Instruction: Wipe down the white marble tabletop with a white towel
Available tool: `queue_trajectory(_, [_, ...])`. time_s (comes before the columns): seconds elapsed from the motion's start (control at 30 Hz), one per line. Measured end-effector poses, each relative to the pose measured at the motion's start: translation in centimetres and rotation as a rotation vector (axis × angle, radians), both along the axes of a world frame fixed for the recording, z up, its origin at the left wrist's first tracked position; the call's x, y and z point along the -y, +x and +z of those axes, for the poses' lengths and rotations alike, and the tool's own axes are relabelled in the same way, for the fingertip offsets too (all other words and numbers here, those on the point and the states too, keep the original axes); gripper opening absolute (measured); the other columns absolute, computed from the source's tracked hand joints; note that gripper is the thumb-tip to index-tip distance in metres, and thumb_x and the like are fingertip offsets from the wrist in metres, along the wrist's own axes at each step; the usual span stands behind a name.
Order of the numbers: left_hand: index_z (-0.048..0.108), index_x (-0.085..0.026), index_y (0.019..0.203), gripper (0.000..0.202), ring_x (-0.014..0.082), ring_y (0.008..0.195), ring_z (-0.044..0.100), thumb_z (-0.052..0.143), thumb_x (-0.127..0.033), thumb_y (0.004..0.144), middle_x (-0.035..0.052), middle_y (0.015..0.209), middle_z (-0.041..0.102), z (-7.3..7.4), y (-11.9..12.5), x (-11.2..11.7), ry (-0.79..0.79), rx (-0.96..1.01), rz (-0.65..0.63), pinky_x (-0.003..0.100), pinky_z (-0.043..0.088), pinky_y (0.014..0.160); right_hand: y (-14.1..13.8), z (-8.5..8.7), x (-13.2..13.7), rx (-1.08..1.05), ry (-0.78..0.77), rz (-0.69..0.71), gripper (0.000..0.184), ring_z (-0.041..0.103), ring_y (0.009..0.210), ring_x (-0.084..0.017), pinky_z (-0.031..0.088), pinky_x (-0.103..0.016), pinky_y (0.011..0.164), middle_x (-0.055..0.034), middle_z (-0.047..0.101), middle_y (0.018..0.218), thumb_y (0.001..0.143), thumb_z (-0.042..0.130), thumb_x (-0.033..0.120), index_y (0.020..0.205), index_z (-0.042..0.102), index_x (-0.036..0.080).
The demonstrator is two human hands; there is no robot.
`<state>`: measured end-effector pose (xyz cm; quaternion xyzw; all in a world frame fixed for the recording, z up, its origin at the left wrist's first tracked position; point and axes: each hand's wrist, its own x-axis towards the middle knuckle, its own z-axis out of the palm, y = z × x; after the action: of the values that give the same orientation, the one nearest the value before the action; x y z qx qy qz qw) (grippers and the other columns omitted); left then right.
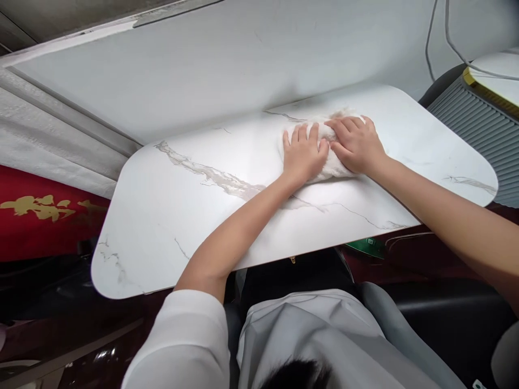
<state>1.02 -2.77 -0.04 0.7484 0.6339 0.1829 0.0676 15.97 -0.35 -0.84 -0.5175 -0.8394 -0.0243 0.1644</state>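
A crumpled white cloth (333, 166) lies on the far right part of a white marble-patterned tabletop (182, 216), close to the wall. My left hand (302, 154) rests flat on the cloth's left side, fingers stretched out and pointing away from me. My right hand (357, 143) lies across the cloth's top from the right, fingers extended toward the left hand and nearly touching it. Both palms press down on the cloth and cover most of it. My white sleeve shows on the left arm.
A pale wall panel (227, 65) rises right behind the table. A red surface with gold ornament (40, 216) sits at the left. A grey ribbed unit (482, 119) stands at the right, with cables (428, 43) hanging above. A small green item (368, 246) shows under the table edge.
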Motion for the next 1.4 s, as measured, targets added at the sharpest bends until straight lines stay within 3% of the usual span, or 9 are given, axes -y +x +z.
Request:
queue_trajectory(0.1, [0.042,-0.021,0.148,0.049,0.0245,0.148,0.028,0.037,-0.032,0.101,0.0079,0.157,0.039,-0.1,0.8,3.5,0.017,-0.013,-0.043,0.050,0.010,0.125,1.3,0.0,4.0,0.006,0.033,0.009,0.052,0.043,0.132,-0.031,0.020,-0.058,0.114,-0.0110,0.050,0.141,0.094,0.030,0.034,0.141,0.045,0.020])
queue_trajectory(0.33, [0.038,-0.011,0.150,0.055,0.0299,0.148,0.027,0.038,-0.036,0.101,0.0166,0.156,0.038,0.2,3.1,10.9,0.025,-0.071,-0.154,0.055,0.012,0.124,4.2,0.6,12.5,0.028,0.087,0.024,0.053,0.047,0.130,-0.033,0.027,-0.059,0.113,-0.0132,0.052,0.139,0.094,0.028,0.038,0.141,0.046,0.019])
queue_trajectory(0.47, [0.039,-0.009,0.149,0.056,0.0315,0.147,0.029,0.037,-0.037,0.101,0.0171,0.155,0.039,0.3,4.3,12.5,0.051,-0.082,-0.221,0.057,0.015,0.123,5.2,0.8,15.2,0.041,0.143,-0.033,0.051,0.051,0.127,-0.034,0.032,-0.059,0.111,-0.0130,0.056,0.136,0.095,0.026,0.039,0.140,0.046,0.025])
queue_trajectory(0.57, [0.040,-0.010,0.149,0.056,0.0317,0.147,0.029,0.038,-0.038,0.100,0.0171,0.155,0.040,0.2,5.1,12.5,0.052,-0.069,-0.239,0.057,0.016,0.123,6.0,0.7,15.2,0.047,0.137,-0.058,0.052,0.051,0.127,-0.034,0.033,-0.061,0.109,-0.0122,0.056,0.136,0.093,0.027,0.039,0.141,0.044,0.029])
queue_trajectory(0.73, [0.041,-0.014,0.148,0.053,0.0309,0.148,0.028,0.039,-0.036,0.100,0.0139,0.155,0.039,0.3,6.5,9.6,0.004,-0.042,-0.228,0.056,0.014,0.124,7.0,1.0,12.3,0.055,0.045,-0.120,0.055,0.048,0.131,-0.032,0.032,-0.059,0.112,-0.0111,0.054,0.140,0.091,0.029,0.038,0.141,0.047,0.027])
queue_trajectory(0.93, [0.044,-0.026,0.145,0.046,0.0241,0.148,0.029,0.034,-0.028,0.100,0.0014,0.152,0.045,0.1,8.1,2.2,-0.009,0.017,-0.255,0.048,0.011,0.126,7.0,1.9,6.9,0.081,-0.115,-0.400,0.060,0.022,0.144,-0.042,0.028,-0.065,0.111,-0.0129,0.031,0.156,0.094,0.029,0.040,0.149,0.042,0.022])
queue_trajectory(1.13, [0.038,-0.021,0.150,0.051,0.0235,0.146,0.027,0.028,-0.031,0.101,0.0046,0.155,0.041,-0.2,9.6,-3.8,-0.021,0.078,-0.174,0.048,0.008,0.126,8.2,2.1,0.3,0.081,-0.134,-0.319,0.057,0.027,0.142,-0.032,0.028,-0.054,0.116,-0.0081,0.039,0.152,0.097,0.028,0.036,0.151,0.038,0.021])
queue_trajectory(1.23, [0.036,-0.025,0.150,0.050,0.0233,0.146,0.024,0.027,-0.033,0.102,-0.0006,0.155,0.041,-0.2,10.3,-5.8,-0.049,0.098,-0.101,0.047,0.005,0.126,9.0,1.9,-2.6,0.079,-0.112,-0.240,0.056,0.029,0.141,-0.029,0.030,-0.051,0.115,-0.0055,0.041,0.151,0.097,0.027,0.034,0.150,0.039,0.022])
queue_trajectory(1.4, [0.037,-0.019,0.150,0.051,0.0272,0.147,0.026,0.029,-0.029,0.101,0.0044,0.155,0.041,-0.1,10.9,-8.4,-0.029,0.077,-0.077,0.052,0.009,0.127,9.8,1.5,-6.4,0.118,-0.094,-0.275,0.056,0.031,0.139,-0.025,0.037,-0.050,0.111,0.0029,0.041,0.151,0.100,0.015,0.048,0.148,0.037,0.031])
